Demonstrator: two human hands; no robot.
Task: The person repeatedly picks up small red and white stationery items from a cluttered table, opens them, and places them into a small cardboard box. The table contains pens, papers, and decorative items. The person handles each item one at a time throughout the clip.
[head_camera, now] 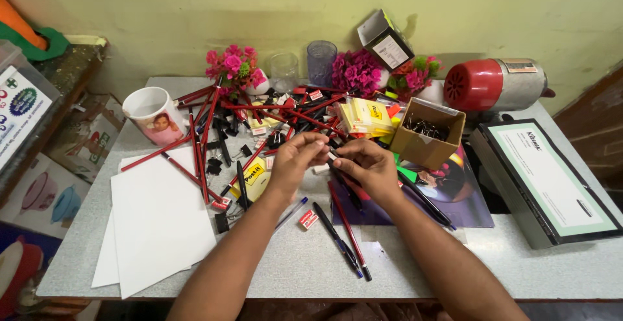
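Hands: left hand (293, 159) | right hand (366, 164) | grip pinched together on small item, hidden by fingers

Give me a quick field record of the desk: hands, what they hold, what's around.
left hand: fingertips pinched at a small white item, too small to identify
right hand: meets the left, fingers at the same item
pens: lie on the table below the hands
cardboard box: open, right of the hands, dark clips inside
white paper: stacked at left
mug: tipped on its side
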